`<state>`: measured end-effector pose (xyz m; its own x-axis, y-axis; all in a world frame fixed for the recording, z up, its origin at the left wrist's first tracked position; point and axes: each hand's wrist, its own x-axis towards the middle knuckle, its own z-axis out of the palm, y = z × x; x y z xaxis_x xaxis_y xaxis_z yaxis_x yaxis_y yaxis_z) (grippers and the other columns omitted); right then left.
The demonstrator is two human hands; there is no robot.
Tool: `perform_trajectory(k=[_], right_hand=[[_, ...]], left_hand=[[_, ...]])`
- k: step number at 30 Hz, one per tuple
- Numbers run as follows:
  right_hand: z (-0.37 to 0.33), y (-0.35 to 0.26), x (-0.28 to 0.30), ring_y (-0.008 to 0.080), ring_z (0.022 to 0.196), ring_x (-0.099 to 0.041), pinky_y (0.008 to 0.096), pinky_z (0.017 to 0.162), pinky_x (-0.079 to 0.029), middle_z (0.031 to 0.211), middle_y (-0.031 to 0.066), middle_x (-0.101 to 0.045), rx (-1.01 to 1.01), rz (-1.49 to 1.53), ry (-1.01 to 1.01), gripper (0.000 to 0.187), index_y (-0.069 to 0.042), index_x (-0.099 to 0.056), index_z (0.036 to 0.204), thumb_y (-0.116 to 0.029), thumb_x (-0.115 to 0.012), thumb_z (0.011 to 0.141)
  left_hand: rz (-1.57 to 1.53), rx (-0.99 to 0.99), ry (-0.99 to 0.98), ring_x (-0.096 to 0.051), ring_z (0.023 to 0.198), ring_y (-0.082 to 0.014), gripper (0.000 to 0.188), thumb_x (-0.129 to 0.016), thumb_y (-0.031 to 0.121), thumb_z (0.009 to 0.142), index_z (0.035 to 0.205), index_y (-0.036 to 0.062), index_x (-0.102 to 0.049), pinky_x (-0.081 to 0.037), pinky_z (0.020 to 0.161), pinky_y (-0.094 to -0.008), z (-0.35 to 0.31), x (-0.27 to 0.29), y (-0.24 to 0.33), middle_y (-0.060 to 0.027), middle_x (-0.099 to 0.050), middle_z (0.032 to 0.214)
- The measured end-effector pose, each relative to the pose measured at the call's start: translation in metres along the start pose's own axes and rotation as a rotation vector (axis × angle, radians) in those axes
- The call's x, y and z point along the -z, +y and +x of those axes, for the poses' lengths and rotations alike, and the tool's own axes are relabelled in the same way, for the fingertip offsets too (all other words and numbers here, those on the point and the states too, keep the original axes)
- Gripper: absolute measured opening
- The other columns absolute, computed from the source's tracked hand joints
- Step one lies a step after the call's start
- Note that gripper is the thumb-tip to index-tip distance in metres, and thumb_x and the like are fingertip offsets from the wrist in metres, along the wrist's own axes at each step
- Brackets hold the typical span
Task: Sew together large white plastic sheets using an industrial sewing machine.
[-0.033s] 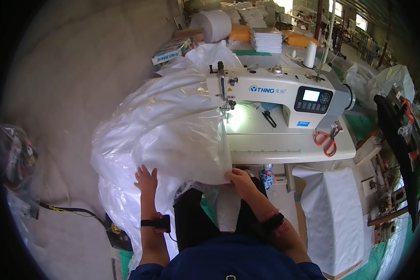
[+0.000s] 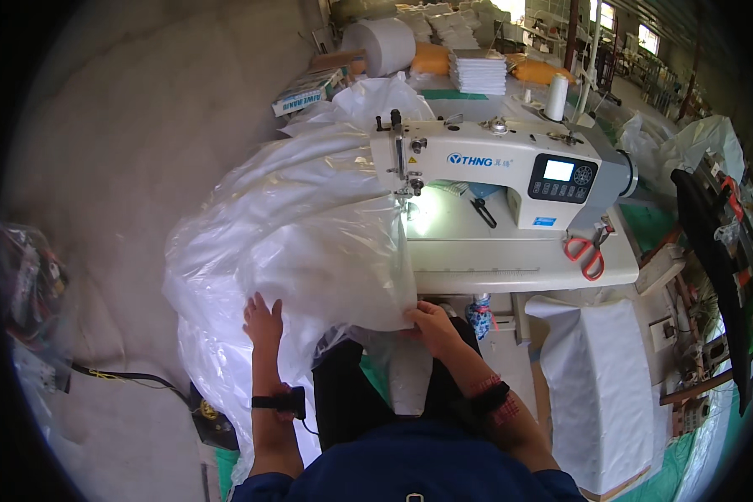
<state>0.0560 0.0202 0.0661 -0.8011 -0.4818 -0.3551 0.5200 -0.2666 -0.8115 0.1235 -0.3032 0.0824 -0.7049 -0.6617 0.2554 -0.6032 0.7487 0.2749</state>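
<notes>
A large, glossy white plastic sheet (image 2: 309,251) hangs in folds over the left end of the sewing table and down toward my lap. My left hand (image 2: 263,322) lies on it with the fingers spread. At the sheet's near right corner, my right hand (image 2: 433,326) pinches the edge between thumb and fingers. The sheet runs up to the needle area of a white sewing machine (image 2: 477,159), whose lamp lights the bed beside the needle. Whether the sheet lies under the presser foot is hard to make out.
Red-handled scissors (image 2: 590,258) and black thread snips (image 2: 483,212) lie on the machine table (image 2: 510,259). A thread cone (image 2: 556,98) stands behind the machine. White material (image 2: 598,385) drapes at the right. Farther back are a white roll (image 2: 379,48) and stacked white sheets (image 2: 478,73).
</notes>
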Motion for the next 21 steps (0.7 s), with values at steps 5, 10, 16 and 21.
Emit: perform_trajectory(k=[5,10,16,21], right_hand=[[-0.004,-0.003,-0.013,0.0220,0.098,-0.058,0.0380,0.083,-0.051,0.107,0.0100,-0.057,0.031,0.071,-0.031,0.031,0.001,-0.049,0.114,-0.005,-0.049,0.084],[-0.024,-0.011,-0.014,0.0227,0.098,-0.060,0.0356,0.085,-0.051,0.111,0.0114,-0.056,0.132,0.089,-0.146,0.032,0.003,-0.047,0.117,-0.002,-0.047,0.085],[-0.032,-0.019,-0.008,0.0226,0.095,-0.061,0.0330,0.084,-0.051,0.110,0.0124,-0.056,0.095,0.122,-0.185,0.032,0.005,-0.047,0.117,-0.002,-0.047,0.085],[-0.031,-0.019,-0.009,0.0243,0.089,-0.063,0.0340,0.082,-0.053,0.103,0.0144,-0.060,-0.004,0.216,-0.158,0.029,0.005,-0.050,0.114,-0.004,-0.050,0.086]], left_hand=[[-0.398,-0.771,0.075,-0.042,0.121,-0.0345,0.043,-0.064,0.023,0.080,0.116,0.0020,-0.054,-0.033,0.099,-0.0458,-0.055,0.006,0.056,-0.0182,-0.049,0.125],[-0.366,-1.091,-0.095,-0.041,0.123,-0.0291,0.046,-0.071,0.028,0.072,0.113,0.0108,-0.059,-0.030,0.102,-0.0485,-0.093,0.037,0.108,-0.0049,-0.051,0.128],[-0.328,-1.200,0.050,-0.042,0.121,-0.0273,0.040,-0.071,0.030,0.069,0.106,0.0165,-0.063,-0.034,0.099,-0.0490,-0.087,0.037,0.120,-0.0024,-0.054,0.124],[-0.396,-1.224,0.103,-0.049,0.110,-0.0259,0.037,-0.071,0.024,0.069,0.103,0.0115,-0.062,-0.039,0.094,-0.0476,-0.100,0.030,0.116,-0.0032,-0.057,0.115]])
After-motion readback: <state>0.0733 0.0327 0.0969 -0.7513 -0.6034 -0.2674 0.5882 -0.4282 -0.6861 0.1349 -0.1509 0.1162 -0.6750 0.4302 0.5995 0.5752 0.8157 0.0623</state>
